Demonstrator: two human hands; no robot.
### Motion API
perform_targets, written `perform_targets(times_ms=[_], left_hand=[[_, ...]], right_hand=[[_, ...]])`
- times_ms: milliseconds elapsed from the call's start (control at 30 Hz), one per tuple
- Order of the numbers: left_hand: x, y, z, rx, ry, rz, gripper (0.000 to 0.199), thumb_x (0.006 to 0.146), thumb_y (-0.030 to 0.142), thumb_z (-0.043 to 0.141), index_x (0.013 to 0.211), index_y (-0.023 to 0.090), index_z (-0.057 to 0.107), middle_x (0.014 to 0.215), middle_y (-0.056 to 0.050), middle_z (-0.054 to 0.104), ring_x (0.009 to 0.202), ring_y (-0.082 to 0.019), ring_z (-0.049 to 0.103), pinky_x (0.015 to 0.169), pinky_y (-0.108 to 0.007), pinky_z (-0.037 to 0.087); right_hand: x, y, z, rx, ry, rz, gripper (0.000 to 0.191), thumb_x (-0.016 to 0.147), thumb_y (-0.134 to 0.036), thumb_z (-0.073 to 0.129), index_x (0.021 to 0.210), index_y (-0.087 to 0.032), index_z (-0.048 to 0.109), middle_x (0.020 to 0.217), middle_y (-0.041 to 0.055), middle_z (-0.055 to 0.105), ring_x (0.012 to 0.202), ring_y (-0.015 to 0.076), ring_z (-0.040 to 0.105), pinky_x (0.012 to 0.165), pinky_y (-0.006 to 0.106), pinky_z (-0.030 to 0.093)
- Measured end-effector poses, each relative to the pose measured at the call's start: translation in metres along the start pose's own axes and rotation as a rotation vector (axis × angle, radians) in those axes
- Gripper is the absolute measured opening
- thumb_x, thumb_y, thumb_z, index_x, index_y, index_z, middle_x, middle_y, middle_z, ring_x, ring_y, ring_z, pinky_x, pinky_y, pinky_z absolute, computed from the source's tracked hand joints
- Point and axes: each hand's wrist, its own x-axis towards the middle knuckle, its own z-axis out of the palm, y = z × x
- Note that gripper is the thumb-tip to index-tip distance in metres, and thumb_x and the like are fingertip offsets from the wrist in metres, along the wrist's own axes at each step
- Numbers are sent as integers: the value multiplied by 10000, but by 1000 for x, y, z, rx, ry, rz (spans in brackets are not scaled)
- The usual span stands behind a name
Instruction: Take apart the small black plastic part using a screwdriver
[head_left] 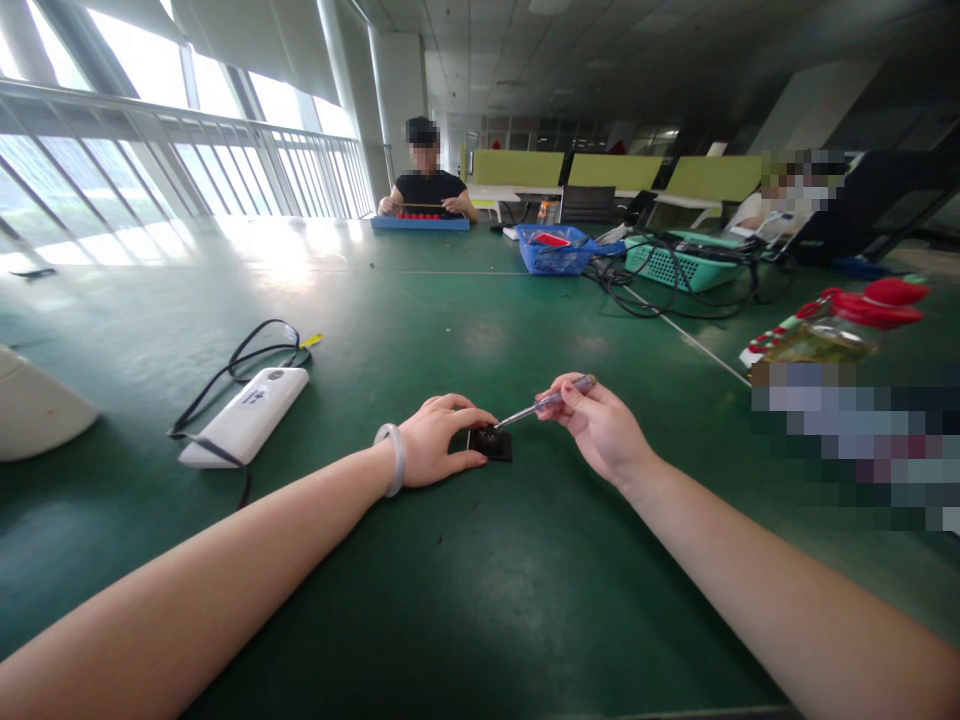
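On the green table top lies a small, flat black piece (495,443), its details too small to make out. My left hand (442,440), with a pale bangle (393,460) at the wrist, grips its left side between thumb and fingers. In my right hand (596,425) is a screwdriver (534,408) with a translucent purplish handle, held in a closed pinch. The metal shaft slants down to the left, and its tip meets the top of the black piece.
A white power bank (255,415) with a black cable lies left. Further off are a blue basket (555,250), a teal basket (679,265) with tangled black cables, and a red-lidded bottle (840,330) at right. A person (427,185) sits across the table behind a blue tray (420,224).
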Motion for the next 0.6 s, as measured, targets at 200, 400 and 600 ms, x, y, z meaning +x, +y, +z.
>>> perform_targets(times_ms=[200, 400, 600], left_hand=[[0, 0, 1, -2, 1, 5, 438, 811, 346, 647, 1228, 255, 551, 1170, -76, 601, 1179, -268, 491, 1031, -449, 367], [0, -1, 2, -8, 14, 13, 447, 804, 331, 650, 1233, 262, 542, 1162, -63, 613, 1168, -263, 497, 1030, -443, 366], [0, -1, 2, -11, 7, 10, 439, 803, 331, 653, 1223, 252, 553, 1158, -69, 615, 1165, -261, 498, 1029, -443, 371]], right_hand=[[3, 4, -6, 32, 7, 45, 168, 750, -328, 703, 777, -194, 606, 750, 33, 707, 636, 156, 652, 713, 357, 549], [6, 9, -10, 52, 19, 98, 114, 786, -286, 666, 791, -194, 600, 756, 46, 716, 643, 177, 676, 732, 389, 576], [6, 12, -9, 78, 38, 161, 47, 803, -215, 636, 786, -184, 606, 754, 59, 731, 656, 181, 698, 744, 383, 593]])
